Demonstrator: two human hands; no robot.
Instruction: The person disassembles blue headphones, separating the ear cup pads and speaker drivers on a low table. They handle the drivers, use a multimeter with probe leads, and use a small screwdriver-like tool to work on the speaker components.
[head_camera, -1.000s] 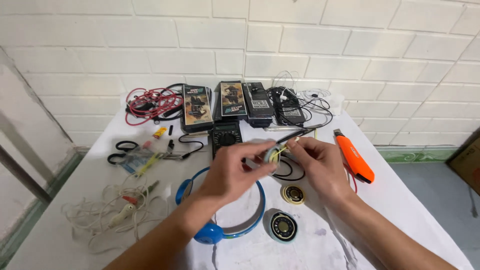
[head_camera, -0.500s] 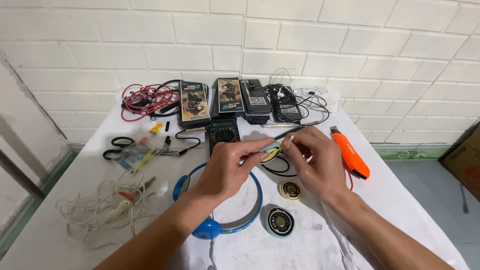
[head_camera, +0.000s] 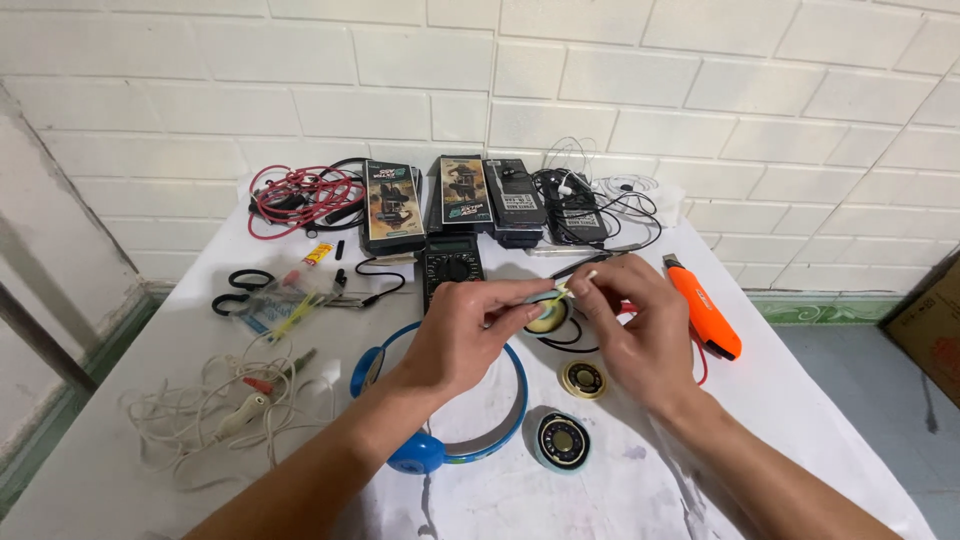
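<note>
My left hand (head_camera: 470, 335) and my right hand (head_camera: 630, 320) meet over the middle of a white table (head_camera: 150, 500). Together their fingertips pinch a small pale strip (head_camera: 572, 287), held just above a round speaker part (head_camera: 548, 318). Thin black wires curl out from under that part. Beneath my left wrist lies a blue headphone band (head_camera: 440, 450). Two more round speaker discs rest on the table, a gold one (head_camera: 583, 378) and a dark one (head_camera: 562, 441).
A black multimeter (head_camera: 450, 265) lies behind my hands. Cassette players and boxes (head_camera: 465, 195) line the wall with red cables (head_camera: 300, 195) and earphones. An orange tool (head_camera: 703, 310) lies at right. Scissors (head_camera: 240, 285) and white cord (head_camera: 200, 415) lie at left.
Both hands stayed together over the speaker part and the view shifted slightly. The pale strip between the fingertips now shows more clearly.
</note>
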